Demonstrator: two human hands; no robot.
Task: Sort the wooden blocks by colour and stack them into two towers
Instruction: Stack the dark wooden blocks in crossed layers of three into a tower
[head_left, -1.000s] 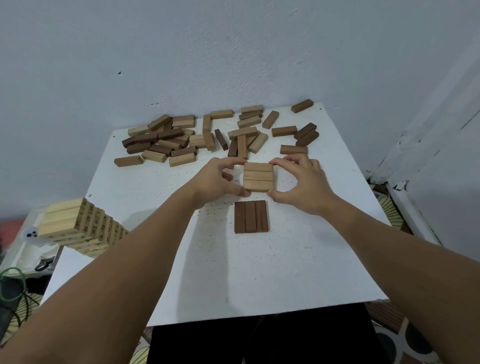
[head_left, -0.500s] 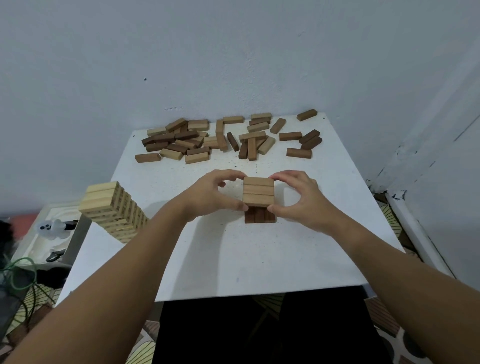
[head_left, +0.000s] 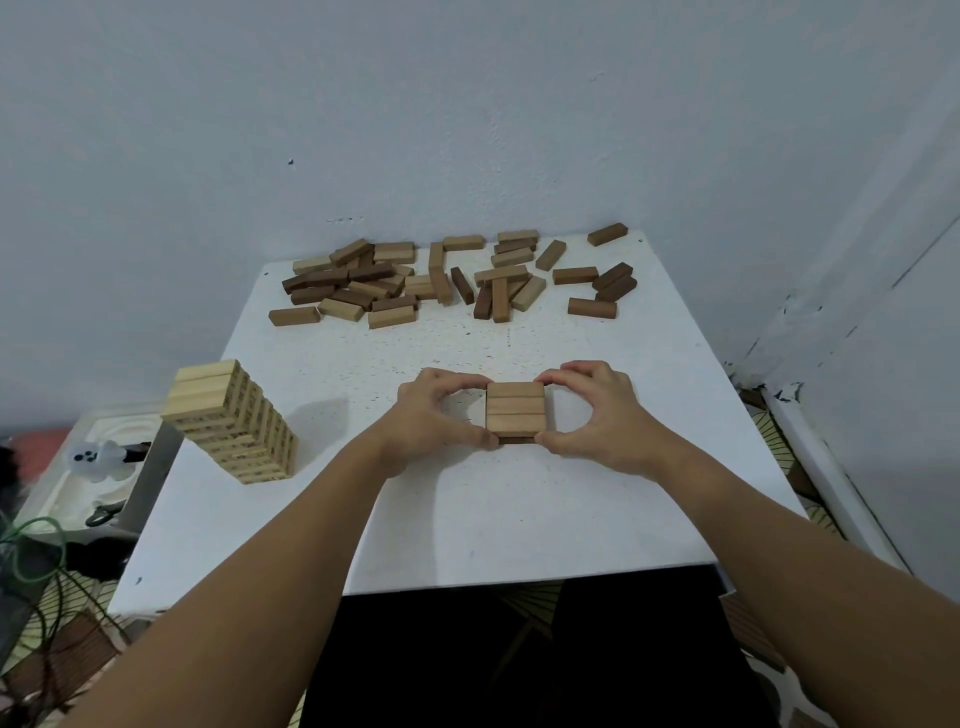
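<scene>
Mid-brown top layer (head_left: 516, 410), seemingly darker layer (head_left: 517, 440) beneath, white table (head_left: 519, 519)

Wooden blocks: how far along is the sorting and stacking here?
Done: a tall pale tower stands at the table's left. In hand: left hand and right hand grip a three-block layer over a darker layer. Left: the mixed loose pile at the far edge.

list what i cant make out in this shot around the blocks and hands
- Head view: the dark layer under the three-block layer shows only a sliver, so its block count is hidden.
- Left hand and right hand cover that layer's ends.
- Printing on the pale tower is too small to read.
- Loose pile overlaps, uncountable.
</scene>
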